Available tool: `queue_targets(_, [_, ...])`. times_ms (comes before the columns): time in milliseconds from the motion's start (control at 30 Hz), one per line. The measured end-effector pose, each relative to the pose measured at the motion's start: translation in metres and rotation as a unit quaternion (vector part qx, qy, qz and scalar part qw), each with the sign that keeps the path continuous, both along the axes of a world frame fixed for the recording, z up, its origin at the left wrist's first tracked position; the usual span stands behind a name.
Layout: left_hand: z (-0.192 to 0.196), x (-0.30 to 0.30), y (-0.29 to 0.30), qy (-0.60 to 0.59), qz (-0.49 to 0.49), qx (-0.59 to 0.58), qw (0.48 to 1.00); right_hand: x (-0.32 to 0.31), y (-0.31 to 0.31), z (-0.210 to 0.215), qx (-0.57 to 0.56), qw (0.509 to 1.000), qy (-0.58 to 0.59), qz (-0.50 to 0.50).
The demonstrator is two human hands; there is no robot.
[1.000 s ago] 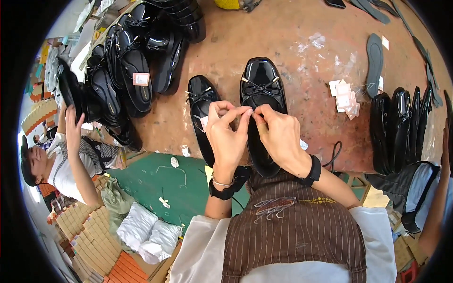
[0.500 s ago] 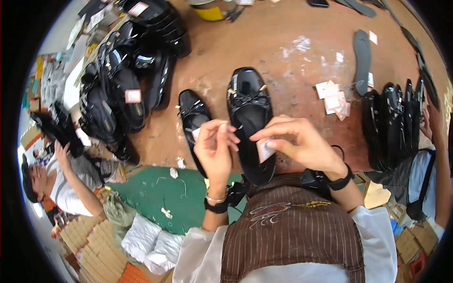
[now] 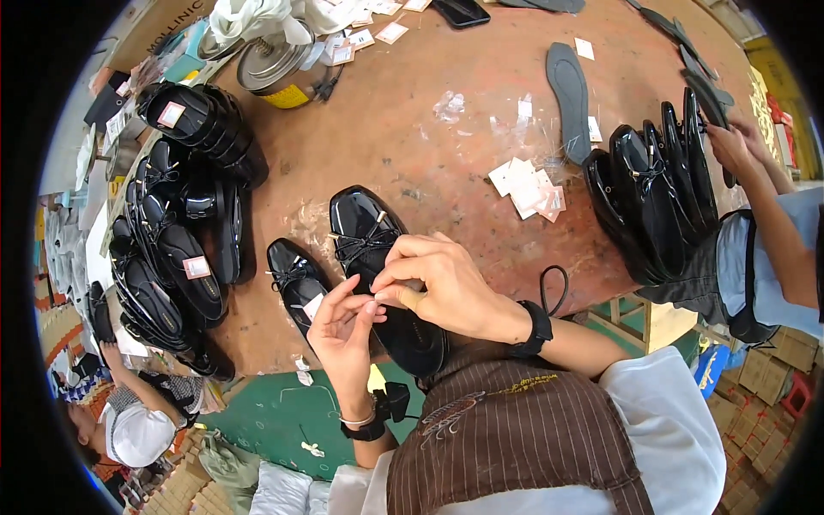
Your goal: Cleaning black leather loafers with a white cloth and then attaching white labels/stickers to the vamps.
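Note:
Two black patent flat shoes with thin bows lie side by side before me, toes pointing away. Over the heel half of the right shoe, my left hand and my right hand meet at their fingertips. Both are closed in a pinch; whatever sits between the fingers is too small or hidden to make out. The left shoe rests just beyond my left fingers, with a pale label on its insole.
Piled black shoes fill the table's left side. Loose labels, a grey insole and a row of shoes are to the right. A metal can stands far left. Co-workers' arms reach in from both sides.
My hands have come together at the fingertips. The pale label seen in my right hand before is now out of sight. The whole view has turned, shifting the table's contents leftward.

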State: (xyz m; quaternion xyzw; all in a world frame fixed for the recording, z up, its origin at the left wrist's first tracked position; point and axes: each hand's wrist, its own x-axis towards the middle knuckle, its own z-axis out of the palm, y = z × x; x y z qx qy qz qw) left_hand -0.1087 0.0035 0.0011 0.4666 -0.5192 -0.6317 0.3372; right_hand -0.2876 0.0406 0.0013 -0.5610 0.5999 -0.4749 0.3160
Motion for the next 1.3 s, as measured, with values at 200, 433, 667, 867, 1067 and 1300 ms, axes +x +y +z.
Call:
queue_targets(200, [-0.003,0.000,-0.002,-0.001,-0.019,-0.015,1.000,0.001,-0.001,-0.003,-0.001,0.999,0.031,0.013])
queue_targets(433, [-0.008,-0.005,0.006,0.017,0.025,-0.029,0.999,0.011,-0.003,-0.002,0.026,1.000,0.015,-0.007])
queue_targets(667, [-0.011,-0.013,0.013,0.043,0.087,-0.017,0.995,0.005,-0.003,0.002,0.061,0.998,-0.007,0.005])
queue_targets(867, [-0.002,-0.011,0.022,-0.262,0.078,-0.166,0.948,-0.073,-0.004,0.000,0.088,0.954,0.069,-0.278])
queue_targets(1067, [-0.013,0.016,0.022,-0.204,0.028,-0.158,0.966,-0.163,-0.011,-0.066,0.189,0.861,0.379,-0.282])
queue_targets(1300, [0.021,0.078,-0.024,-0.175,0.252,-0.251,0.918,-0.191,-0.010,-0.091,0.249,0.826,0.420,-0.281])
